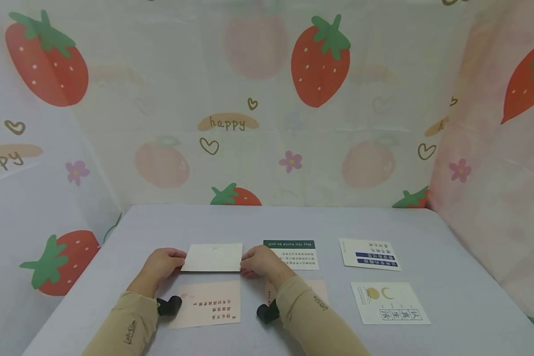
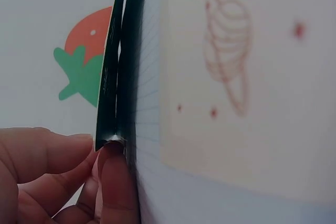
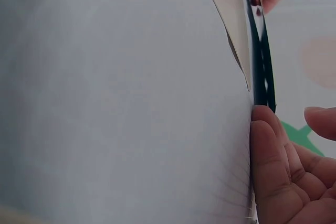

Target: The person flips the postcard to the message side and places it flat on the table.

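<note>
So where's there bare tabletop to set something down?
The tabletop is bare along the backdrop and right of the blue-striped card and moon card. It's crowded around the left hand and right hand, with the white card, green-banded card and pink cards close by.

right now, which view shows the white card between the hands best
The head view, which shows nearly all the pale top of the white card. The left wrist view catches it edge-on, a thin dark strip pinched by the left hand; the right wrist view, only a dark sliver.

Cards [image 1: 389,296] on table [image 1: 293,222], two rows, backdrop [image 1: 267,168] behind
</note>
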`<state>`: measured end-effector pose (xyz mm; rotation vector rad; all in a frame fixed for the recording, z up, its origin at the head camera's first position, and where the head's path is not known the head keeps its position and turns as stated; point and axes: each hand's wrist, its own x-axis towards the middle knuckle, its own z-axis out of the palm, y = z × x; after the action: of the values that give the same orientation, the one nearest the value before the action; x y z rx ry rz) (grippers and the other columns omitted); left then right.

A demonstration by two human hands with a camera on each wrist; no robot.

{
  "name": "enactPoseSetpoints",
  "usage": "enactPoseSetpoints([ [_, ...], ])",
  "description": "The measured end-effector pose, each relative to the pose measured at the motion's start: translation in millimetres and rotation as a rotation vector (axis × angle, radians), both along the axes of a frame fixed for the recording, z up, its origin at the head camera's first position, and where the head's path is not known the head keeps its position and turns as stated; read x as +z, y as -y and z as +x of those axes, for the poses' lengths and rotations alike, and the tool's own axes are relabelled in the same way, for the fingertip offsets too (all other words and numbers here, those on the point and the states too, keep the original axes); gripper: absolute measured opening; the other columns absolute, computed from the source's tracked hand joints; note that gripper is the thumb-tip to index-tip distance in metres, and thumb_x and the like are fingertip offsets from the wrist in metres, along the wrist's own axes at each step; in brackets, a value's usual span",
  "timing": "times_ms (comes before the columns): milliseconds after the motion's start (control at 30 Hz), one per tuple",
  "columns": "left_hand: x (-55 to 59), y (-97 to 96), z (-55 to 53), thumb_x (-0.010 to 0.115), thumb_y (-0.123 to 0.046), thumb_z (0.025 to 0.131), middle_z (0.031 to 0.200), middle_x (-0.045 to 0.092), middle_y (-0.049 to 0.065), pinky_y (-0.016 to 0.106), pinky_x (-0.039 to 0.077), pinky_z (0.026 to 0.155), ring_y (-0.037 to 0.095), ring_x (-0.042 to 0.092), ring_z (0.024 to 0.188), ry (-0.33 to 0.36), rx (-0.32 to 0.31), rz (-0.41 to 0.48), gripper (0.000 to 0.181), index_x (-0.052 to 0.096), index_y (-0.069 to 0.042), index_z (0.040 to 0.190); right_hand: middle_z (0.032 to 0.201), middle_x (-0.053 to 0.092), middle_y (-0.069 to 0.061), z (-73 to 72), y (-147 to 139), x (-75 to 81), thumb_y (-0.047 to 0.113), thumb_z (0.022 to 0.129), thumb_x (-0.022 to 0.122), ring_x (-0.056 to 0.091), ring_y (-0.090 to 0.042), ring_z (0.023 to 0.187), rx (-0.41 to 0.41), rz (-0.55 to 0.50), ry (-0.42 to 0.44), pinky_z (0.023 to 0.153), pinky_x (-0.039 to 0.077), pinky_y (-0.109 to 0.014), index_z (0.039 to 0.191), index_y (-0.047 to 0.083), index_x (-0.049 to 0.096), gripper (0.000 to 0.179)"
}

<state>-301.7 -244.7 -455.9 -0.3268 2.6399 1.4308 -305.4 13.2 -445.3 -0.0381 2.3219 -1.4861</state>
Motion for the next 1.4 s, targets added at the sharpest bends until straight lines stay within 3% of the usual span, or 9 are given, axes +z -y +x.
enactPoseSetpoints([
  [433,-2.7,4.2,-1.6,0.049,-0.007,0.089,0.096,0.063,0.012,0.023,0.049,0.065,0.013,0.057,0.078,0.018,0.024,0.03,0.027,0.059,0.006,0.111,0.074,0.067,-0.005,2.8,0,2.3,0.01,0.084,0.063,0.064,-0.016,0.068,0.0,0.009,0.005,0.064,0.054,-0.027,0.09,0.003,0.067,0.01],
  [800,2.1,1.4,-0.2,0.049,-0.008,0.09,0.096,0.063,0.012,0.024,0.049,0.065,0.015,0.057,0.079,0.052,0.034,0.018,0.027,0.059,0.005,0.111,0.076,0.067,-0.006,1.8,-4,4.0,0.011,0.084,0.063,0.064,-0.016,0.069,0.028,0.009,-0.002,0.064,0.054,-0.028,0.092,0.004,0.066,0.011],
  [1167,9.0,-7.5,-0.4,0.053,-0.01,0.088,0.084,0.062,0.006,0.027,0.046,0.065,0.014,0.056,0.072,0.013,-0.015,-0.021,0.027,0.059,0.001,0.112,0.083,0.066,-0.009,-4.0,-16,21.5,0.01,0.084,0.062,0.064,-0.019,0.074,0.031,-0.034,-0.018,0.068,0.054,-0.03,0.099,0.0,0.065,0.018],
  [1400,13.2,-20.4,-1.5,0.055,-0.011,0.087,0.089,0.061,0.008,0.024,0.048,0.064,0.012,0.057,0.071,0.002,-0.028,0.009,0.028,0.059,0.001,0.112,0.086,0.066,-0.008,-7.7,-28,27.8,0.012,0.085,0.062,0.064,-0.02,0.077,0.027,-0.03,-0.025,0.07,0.054,-0.03,0.105,0.0,0.063,0.023],
])
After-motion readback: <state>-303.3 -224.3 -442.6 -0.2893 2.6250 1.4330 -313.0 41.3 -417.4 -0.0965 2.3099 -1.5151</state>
